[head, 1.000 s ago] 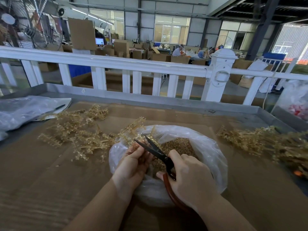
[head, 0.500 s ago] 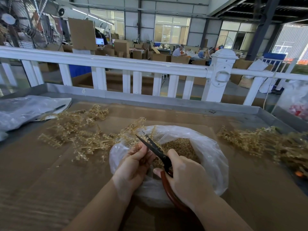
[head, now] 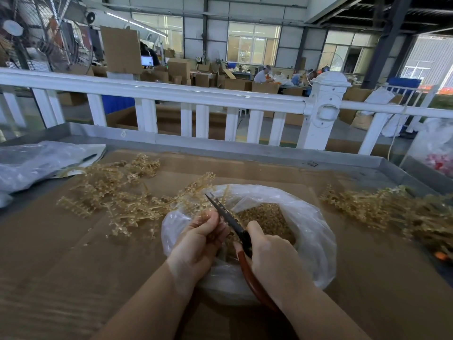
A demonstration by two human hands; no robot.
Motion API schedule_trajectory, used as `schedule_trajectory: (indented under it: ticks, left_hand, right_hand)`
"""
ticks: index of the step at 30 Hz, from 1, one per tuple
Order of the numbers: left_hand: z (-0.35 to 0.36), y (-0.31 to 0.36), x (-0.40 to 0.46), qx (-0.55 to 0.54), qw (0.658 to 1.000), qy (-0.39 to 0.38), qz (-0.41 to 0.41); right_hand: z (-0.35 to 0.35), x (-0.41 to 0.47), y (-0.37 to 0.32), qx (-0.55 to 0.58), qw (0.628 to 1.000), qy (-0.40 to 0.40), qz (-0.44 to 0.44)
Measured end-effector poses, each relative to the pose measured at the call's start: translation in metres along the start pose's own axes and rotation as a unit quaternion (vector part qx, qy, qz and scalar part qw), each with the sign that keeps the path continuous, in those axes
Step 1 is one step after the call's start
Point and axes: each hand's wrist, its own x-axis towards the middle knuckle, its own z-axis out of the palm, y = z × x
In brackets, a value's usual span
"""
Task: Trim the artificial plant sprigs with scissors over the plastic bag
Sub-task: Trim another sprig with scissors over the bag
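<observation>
A clear plastic bag (head: 316, 231) lies open on the cardboard-covered table, holding a heap of small tan cut pieces (head: 264, 217). My left hand (head: 198, 241) grips a tan sprig (head: 196, 192) over the bag's left rim; the sprig's stem is mostly hidden in my fingers. My right hand (head: 272, 256) grips the scissors (head: 228, 217) by their red-brown handles. The dark blades are nearly closed and point up and left, right beside my left fingers.
Loose tan sprigs (head: 115, 192) lie in a pile left of the bag, and another pile (head: 392, 212) lies at the right. A crumpled plastic sheet (head: 36, 163) sits at the far left. A white railing (head: 196, 96) runs behind the table's metal rim (head: 220, 148).
The scissor blades have gone from wide open to nearly closed against the sprig. Both hands have stayed over the bag, shifting slightly.
</observation>
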Motion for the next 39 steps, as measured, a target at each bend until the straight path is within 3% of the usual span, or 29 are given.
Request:
schedule_trajectory:
  ticks: [39]
  left_hand:
    - [-0.0032,-0.0033,0.0018,0.049,0.998,-0.036,0.028]
  right_hand:
    - [-0.0024,0.0002,0.0042,0.086,0.996,0.023,0.023]
